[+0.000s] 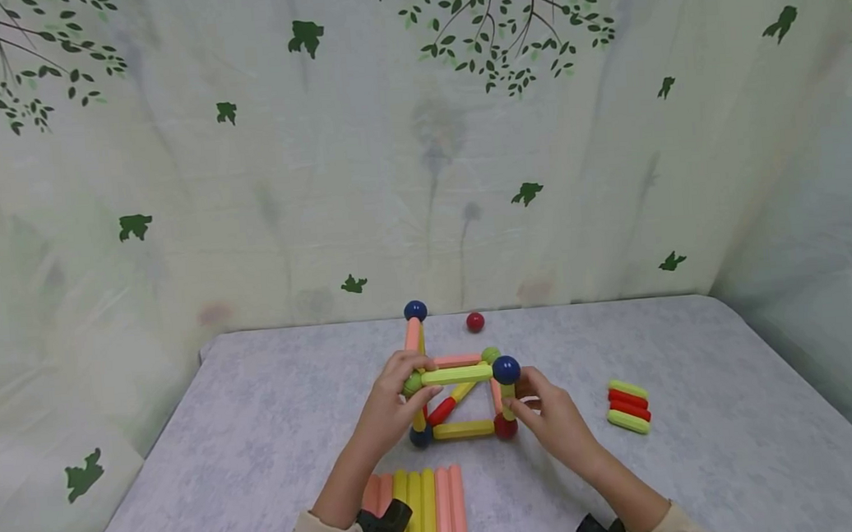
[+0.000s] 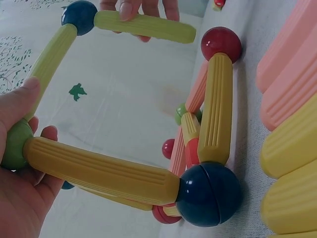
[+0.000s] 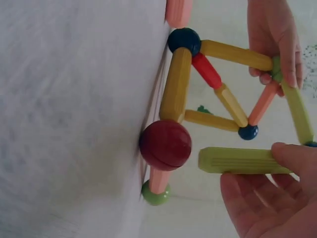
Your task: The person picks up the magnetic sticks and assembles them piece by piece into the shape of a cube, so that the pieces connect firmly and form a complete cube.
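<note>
A frame of magnetic rods and balls stands on the table. My left hand (image 1: 394,396) grips its upper near corner at the green ball (image 2: 17,145), the thumb lying along a yellow-green rod (image 1: 456,375). That rod runs across to a blue ball (image 1: 506,369). Below the blue ball, my right hand (image 1: 559,421) pinches a second yellow-green rod (image 3: 242,160) between thumb and fingers. One end of it meets the blue ball; the other is apart from the red ball (image 3: 165,145) at the lower corner. A yellow rod (image 1: 463,430) joins that red ball to a lower blue ball (image 2: 209,194).
A row of pink and yellow rods (image 1: 428,509) lies in front of the frame, partly behind my left forearm. Short red and green rods (image 1: 629,407) lie to the right. A loose red ball (image 1: 475,322) sits near the table's far edge, before a printed curtain (image 1: 420,176).
</note>
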A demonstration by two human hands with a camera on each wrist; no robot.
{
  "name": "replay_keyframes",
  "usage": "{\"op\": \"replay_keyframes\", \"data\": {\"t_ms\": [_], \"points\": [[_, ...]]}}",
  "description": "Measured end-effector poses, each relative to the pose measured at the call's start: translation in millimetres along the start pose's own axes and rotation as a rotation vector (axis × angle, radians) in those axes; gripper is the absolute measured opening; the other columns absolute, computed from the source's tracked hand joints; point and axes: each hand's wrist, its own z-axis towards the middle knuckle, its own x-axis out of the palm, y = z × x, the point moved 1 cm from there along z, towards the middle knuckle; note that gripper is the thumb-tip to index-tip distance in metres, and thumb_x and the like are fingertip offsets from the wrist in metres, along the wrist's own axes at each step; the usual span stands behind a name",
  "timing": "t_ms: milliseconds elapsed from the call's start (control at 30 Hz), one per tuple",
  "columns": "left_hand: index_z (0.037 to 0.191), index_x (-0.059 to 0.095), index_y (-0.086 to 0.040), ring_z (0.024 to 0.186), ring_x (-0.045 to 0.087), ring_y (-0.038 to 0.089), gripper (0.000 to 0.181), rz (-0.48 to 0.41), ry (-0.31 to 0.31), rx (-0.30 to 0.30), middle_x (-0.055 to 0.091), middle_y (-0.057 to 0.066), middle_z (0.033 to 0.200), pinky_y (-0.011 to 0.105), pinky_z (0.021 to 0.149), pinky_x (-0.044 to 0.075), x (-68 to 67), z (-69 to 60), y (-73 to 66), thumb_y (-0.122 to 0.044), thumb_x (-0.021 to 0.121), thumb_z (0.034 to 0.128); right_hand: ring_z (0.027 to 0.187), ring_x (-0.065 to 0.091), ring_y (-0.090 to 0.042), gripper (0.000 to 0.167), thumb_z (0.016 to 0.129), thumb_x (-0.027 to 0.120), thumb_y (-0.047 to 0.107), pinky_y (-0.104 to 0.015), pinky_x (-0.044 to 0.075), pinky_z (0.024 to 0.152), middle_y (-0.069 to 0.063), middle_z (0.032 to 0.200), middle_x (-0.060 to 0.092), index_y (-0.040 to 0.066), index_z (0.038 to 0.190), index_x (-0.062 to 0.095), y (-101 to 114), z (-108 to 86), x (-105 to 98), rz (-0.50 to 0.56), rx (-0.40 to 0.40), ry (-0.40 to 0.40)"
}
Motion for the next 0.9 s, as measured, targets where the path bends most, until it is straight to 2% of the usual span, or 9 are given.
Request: {"op": "replay_keyframes", "data": {"t_ms": [133,267,400,500,633,733,900], "points": [[0.099,0.059,-0.003,0.083,0.047,0.018,0.024,-0.007,-0.011,0.001,0.05,0.005,0.105,0.021,0.062,0.043,5.6,0.6,17.4,-0.001,0.068,0.0773,0.089,0.057,-0.011,0.03,0.082,0.065,0.007,-0.035,0.049,0.076,0.007,0.098,0.06,0.016,0.108,0.053,-4.2,2.9,0.1,0.037,-0.024,-0.011],[0.101,0.059,-0.01,0.087,0.047,0.015,0.026,-0.004,-0.011,0.011,0.049,0.001,0.109,0.022,0.063,0.044,10.2,1.2,32.8,-0.006,0.069,0.0776,0.086,0.058,-0.012,0.03,0.082,0.065,0.008,-0.033,0.05,0.073,0.006,0.094,0.061,0.015,0.11,0.053,-8.0,4.3,1.6,0.043,-0.009,0.001],[0.108,0.057,-0.016,0.096,0.047,0.02,0.032,0.016,0.015,0.019,0.045,0.001,0.116,0.025,0.067,0.047,8.8,1.3,34.0,-0.011,0.069,0.0793,0.085,0.058,-0.011,0.031,0.083,0.065,0.01,-0.032,0.05,0.074,0.006,0.092,0.06,0.015,0.11,0.052,-9.6,4.5,1.4,0.04,0.004,0.023],[0.117,0.053,-0.02,0.104,0.045,0.022,0.042,0.063,0.033,-0.002,0.04,0.0,0.124,0.03,0.077,0.048,4.0,0.8,31.7,-0.015,0.07,0.0789,0.087,0.056,-0.011,0.035,0.082,0.066,0.012,-0.033,0.049,0.078,0.005,0.096,0.058,0.014,0.113,0.051,-9.2,4.0,-2.5,0.031,0.003,0.041],[0.129,0.043,-0.019,0.101,0.046,0.018,0.061,0.127,0.04,-0.04,0.035,0.003,0.13,0.034,0.079,0.047,-7.6,-2.9,29.5,-0.018,0.073,0.0757,0.094,0.055,-0.015,0.045,0.079,0.069,0.013,-0.037,0.046,0.083,-0.001,0.104,0.057,0.012,0.119,0.047,-9.1,1.3,-19.6,-0.014,-0.008,0.04],[0.134,0.036,-0.017,0.094,0.047,0.016,0.071,0.145,0.063,-0.103,0.033,0.005,0.132,0.036,0.075,0.047,-18.7,-12.2,31.6,-0.023,0.075,0.0744,0.099,0.054,-0.021,0.049,0.079,0.07,0.015,-0.042,0.045,0.083,-0.006,0.109,0.056,0.01,0.121,0.046,-14.3,-5.2,-41.5,-0.087,-0.009,0.026],[0.135,0.034,-0.016,0.096,0.049,0.02,0.072,0.159,0.149,-0.305,0.035,0.004,0.13,0.039,0.078,0.046,-35.7,-41.3,42.2,-0.028,0.073,0.0758,0.106,0.05,-0.029,0.053,0.08,0.069,0.02,-0.047,0.044,0.083,-0.012,0.117,0.053,0.006,0.125,0.044,-35.3,-23.5,-80.5,-0.202,0.044,0.044]]}}
